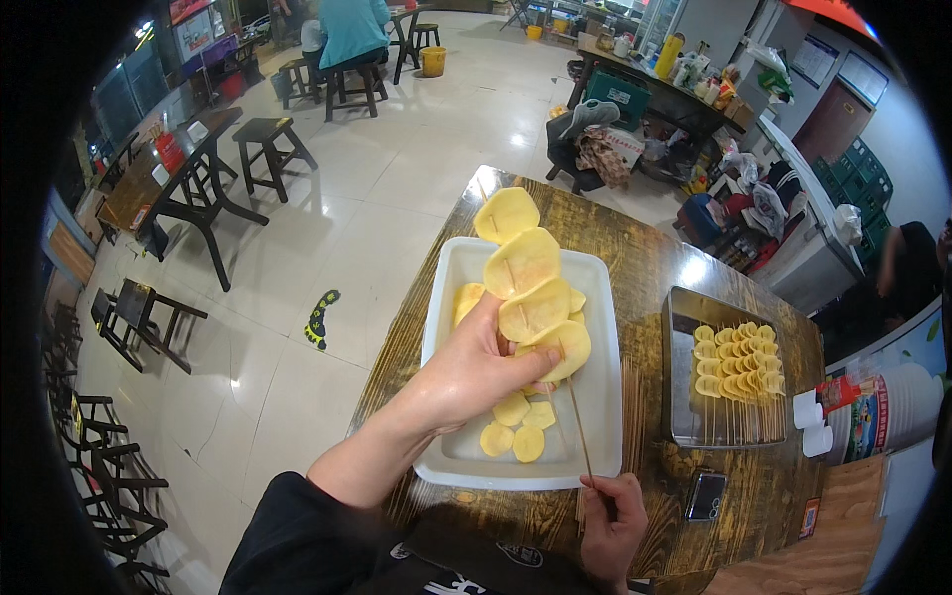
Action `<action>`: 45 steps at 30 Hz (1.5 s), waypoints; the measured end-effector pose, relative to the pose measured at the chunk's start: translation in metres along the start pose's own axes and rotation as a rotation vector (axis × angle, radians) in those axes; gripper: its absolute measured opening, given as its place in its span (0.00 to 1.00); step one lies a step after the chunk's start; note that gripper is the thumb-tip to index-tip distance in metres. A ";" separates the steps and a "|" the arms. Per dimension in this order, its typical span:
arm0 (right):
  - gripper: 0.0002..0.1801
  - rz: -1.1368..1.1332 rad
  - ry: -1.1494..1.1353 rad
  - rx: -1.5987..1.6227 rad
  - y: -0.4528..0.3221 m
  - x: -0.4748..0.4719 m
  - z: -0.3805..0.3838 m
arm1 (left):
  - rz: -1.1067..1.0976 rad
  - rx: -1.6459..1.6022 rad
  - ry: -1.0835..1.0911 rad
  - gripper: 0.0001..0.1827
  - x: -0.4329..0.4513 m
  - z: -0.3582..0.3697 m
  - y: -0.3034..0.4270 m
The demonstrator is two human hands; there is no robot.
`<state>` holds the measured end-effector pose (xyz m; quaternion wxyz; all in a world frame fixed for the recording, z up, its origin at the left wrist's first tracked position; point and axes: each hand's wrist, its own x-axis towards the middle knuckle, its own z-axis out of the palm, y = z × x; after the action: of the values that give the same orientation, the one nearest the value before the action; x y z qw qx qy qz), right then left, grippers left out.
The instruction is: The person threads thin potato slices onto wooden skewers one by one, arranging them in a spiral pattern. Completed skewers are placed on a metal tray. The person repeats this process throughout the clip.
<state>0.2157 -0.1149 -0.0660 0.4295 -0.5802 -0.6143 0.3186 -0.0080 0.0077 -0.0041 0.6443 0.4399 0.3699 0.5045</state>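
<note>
My left hand (pixel 483 364) pinches thin round potato slices (pixel 524 264) threaded on wooden skewers, above a white plastic tray (pixel 430 327). My right hand (pixel 613 520), at the tray's near right corner, grips the lower end of a wooden skewer (pixel 578 424) whose upper part reaches the lowest slice under my left thumb. Loose slices (pixel 513 439) lie in the tray, partly hidden by my left hand. Bare skewers (pixel 632 409) lie along the tray's right side. Further right, a metal tray (pixel 680 439) holds rows of skewered slices (pixel 736 361).
The wooden table (pixel 632 260) carries a smartphone (pixel 706 496) below the metal tray and white cups (pixel 811 424) at its right edge. Stools (pixel 264 134) and another table (pixel 134 193) stand to the left. A person (pixel 353 33) sits at the back; another person is at the far right.
</note>
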 end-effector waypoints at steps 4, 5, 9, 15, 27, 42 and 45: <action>0.06 0.060 -0.025 0.012 -0.003 0.000 -0.001 | 0.003 0.012 0.006 0.33 0.000 0.001 0.000; 0.06 0.081 -0.029 0.019 -0.003 0.000 -0.001 | 0.011 0.008 0.003 0.34 0.000 0.000 0.000; 0.05 0.060 0.008 0.030 -0.003 0.002 0.001 | -0.031 -0.271 -0.133 0.28 0.001 -0.008 0.001; 0.05 0.119 -0.018 0.039 -0.003 0.000 -0.001 | -0.091 -0.517 -0.116 0.23 0.007 -0.010 -0.003; 0.07 0.113 0.018 0.080 0.008 -0.002 0.005 | -0.089 -0.518 -0.114 0.23 0.010 -0.010 -0.003; 0.07 0.033 0.042 0.011 0.008 0.000 0.007 | -0.106 -0.407 -0.093 0.27 0.008 -0.015 -0.002; 0.08 -0.022 0.049 -0.044 0.007 0.001 0.007 | -0.116 -0.408 -0.088 0.27 0.008 -0.016 -0.002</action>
<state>0.2129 -0.1123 -0.0748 0.4349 -0.5904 -0.6169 0.2860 -0.0205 0.0181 -0.0113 0.7636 0.2999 0.2562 0.5112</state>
